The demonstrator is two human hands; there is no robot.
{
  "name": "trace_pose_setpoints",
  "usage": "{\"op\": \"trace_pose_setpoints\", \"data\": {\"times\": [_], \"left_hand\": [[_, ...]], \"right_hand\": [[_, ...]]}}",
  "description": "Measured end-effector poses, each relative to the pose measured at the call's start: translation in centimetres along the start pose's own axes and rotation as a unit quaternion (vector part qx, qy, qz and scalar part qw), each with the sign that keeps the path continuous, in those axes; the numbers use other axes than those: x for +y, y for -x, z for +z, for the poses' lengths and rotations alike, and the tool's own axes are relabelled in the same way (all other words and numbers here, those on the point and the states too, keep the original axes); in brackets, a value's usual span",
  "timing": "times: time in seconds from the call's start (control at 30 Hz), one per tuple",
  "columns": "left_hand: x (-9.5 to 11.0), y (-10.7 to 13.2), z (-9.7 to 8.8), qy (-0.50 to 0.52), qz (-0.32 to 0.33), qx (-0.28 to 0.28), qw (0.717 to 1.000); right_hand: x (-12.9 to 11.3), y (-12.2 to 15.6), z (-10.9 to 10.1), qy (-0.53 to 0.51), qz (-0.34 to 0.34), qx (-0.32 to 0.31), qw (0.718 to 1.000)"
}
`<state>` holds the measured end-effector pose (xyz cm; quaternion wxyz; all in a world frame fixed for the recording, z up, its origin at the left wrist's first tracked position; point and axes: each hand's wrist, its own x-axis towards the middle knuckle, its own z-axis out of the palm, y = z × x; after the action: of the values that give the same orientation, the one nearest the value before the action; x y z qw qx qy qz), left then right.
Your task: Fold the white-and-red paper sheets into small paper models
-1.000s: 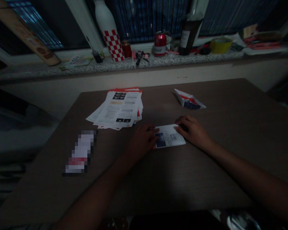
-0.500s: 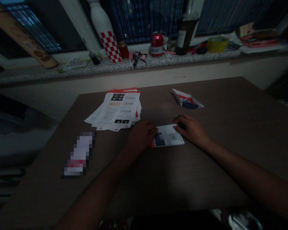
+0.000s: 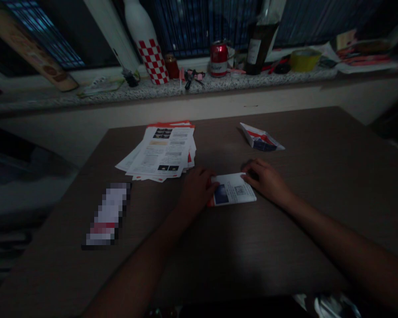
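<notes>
A small folded leaflet [image 3: 234, 189], white with a blue patch, lies flat on the dark wooden table [image 3: 285, 229]. My left hand [image 3: 195, 192] rests on its left edge, fingers curled and pressed down on the paper. My right hand [image 3: 267, 180] presses on its right end with bent fingers. A stack of printed leaflets [image 3: 162, 152] lies a little beyond my left hand. Another folded leaflet, red, white and blue [image 3: 261, 138], sits further back on the right.
A blurred-out rectangular object [image 3: 106, 214] lies at the table's left. On the stone sill behind stand a red-checked white bottle [image 3: 146, 39], a red can [image 3: 219, 59], a dark bottle [image 3: 258, 44], a yellow tape roll [image 3: 303, 59] and small clutter.
Both hands stay on the small folded leaflet. The left hand's fingers have shifted slightly along its left edge; the view has moved a little.
</notes>
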<state>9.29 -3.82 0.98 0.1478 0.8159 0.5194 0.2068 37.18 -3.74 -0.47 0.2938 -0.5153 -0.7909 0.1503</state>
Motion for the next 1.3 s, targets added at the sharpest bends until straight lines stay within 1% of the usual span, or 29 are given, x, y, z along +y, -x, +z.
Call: {"op": "trace_pose_setpoints", "data": {"times": [0.2, 0.5, 0.67, 0.87, 1.17, 1.3], "left_hand": [[0.04, -0.20, -0.10, 0.000, -0.002, -0.005, 1.000], [-0.04, -0.37, -0.07, 0.004, 0.001, -0.001, 1.000], [-0.02, -0.46, -0.02, 0.004, -0.007, -0.012, 1.000], [-0.15, -0.46, 0.19, 0.008, -0.002, 0.000, 1.000], [-0.08, -0.46, -0.13, -0.022, 0.001, 0.007, 1.000], [-0.13, -0.54, -0.14, -0.024, -0.002, 0.002, 1.000]], "right_hand": [[0.35, -0.11, 0.01, -0.001, -0.014, -0.009, 1.000], [0.25, -0.10, 0.07, 0.011, -0.002, -0.013, 1.000], [0.14, -0.14, 0.01, 0.017, -0.008, -0.019, 1.000], [-0.02, -0.10, 0.02, 0.027, -0.010, -0.018, 0.999], [0.12, -0.16, 0.12, 0.031, -0.010, -0.018, 0.999], [0.13, -0.09, 0.18, 0.040, -0.013, -0.020, 0.999]]}}
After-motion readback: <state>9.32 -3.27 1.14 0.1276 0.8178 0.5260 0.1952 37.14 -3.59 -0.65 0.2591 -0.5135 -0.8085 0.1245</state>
